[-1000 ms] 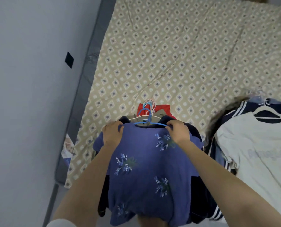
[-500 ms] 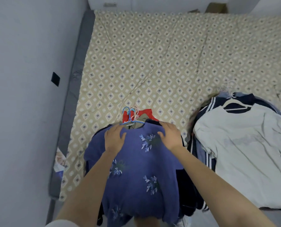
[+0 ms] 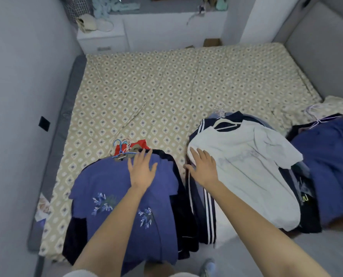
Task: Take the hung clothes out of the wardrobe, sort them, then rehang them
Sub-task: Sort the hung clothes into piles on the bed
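Left hand [image 3: 141, 169]: I see the fingers straight and spread, gripping nothing. The palm lies over the upper part of the blue floral shirt [image 3: 106, 188], fingertips at its collar edge.
Right hand [image 3: 203, 168]: fingers straight and apart, gripping nothing. It lies at the left edge of the white T-shirt [image 3: 250, 168]; I cannot tell whether it presses down.
Left pile: the blue floral shirt tops a stack of dark garments at the near edge of the bed [image 3: 166, 92], and its hem hangs over that edge. A blue hanger [image 3: 119, 145] and a red garment [image 3: 141, 142] show at the far end of the pile.
Middle pile: the white T-shirt, on a white hanger [image 3: 226, 122], covers a navy striped jacket [image 3: 207, 212]. This pile lies just beside the left pile.
Right pile: a dark blue garment [image 3: 330, 166] on a thin hanger [image 3: 316, 118], close against the middle pile and cut by the frame's right edge.
Open room: I see the patterned sheet uncovered from the piles to the bed's far edge.
Bounds: a wall [image 3: 16, 116] at the left, with the grey mattress border [image 3: 68, 116] along it; a padded grey panel [image 3: 322, 47] at the right; a white cabinet [image 3: 102, 41] beyond the far edge.
Floor [image 3: 246, 254]: grey, below the near edge, where a shoe [image 3: 207, 266] shows.
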Available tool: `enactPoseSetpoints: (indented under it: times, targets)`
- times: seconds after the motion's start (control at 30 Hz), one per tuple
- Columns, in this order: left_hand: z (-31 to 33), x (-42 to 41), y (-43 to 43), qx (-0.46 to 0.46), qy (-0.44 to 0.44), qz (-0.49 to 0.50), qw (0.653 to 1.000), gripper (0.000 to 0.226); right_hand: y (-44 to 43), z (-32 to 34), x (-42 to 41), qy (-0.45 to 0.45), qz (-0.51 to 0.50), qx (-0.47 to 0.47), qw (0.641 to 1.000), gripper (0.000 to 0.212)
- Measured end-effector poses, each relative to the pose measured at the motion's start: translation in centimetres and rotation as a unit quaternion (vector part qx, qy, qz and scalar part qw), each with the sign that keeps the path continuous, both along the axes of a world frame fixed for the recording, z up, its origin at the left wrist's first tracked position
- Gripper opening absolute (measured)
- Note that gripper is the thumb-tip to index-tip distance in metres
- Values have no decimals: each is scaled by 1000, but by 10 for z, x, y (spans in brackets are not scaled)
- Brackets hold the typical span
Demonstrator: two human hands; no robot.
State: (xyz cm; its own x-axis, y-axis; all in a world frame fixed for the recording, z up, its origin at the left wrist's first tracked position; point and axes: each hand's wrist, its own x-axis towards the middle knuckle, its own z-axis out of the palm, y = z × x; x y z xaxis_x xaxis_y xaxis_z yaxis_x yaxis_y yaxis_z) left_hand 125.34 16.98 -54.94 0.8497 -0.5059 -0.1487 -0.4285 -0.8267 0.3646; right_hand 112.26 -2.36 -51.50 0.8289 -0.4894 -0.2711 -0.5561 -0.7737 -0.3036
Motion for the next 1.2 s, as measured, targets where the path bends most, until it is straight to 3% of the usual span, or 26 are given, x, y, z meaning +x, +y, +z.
enactPoseSetpoints:
  times: [0.57, 0.9, 1.2]
  targets:
    - [48, -170, -151, 1, -37, -68, 997, 63, -141, 43, -182, -40, -54, -45, 997, 66]
    - [43, -166, -221, 10, -24, -85, 996, 65, -213, 44, -199, -24, -88, -44, 995, 66]
    - [20, -132, -272, 12, 23, -55, 998, 67, -273, 25, -166, 20, -78, -31, 996, 65]
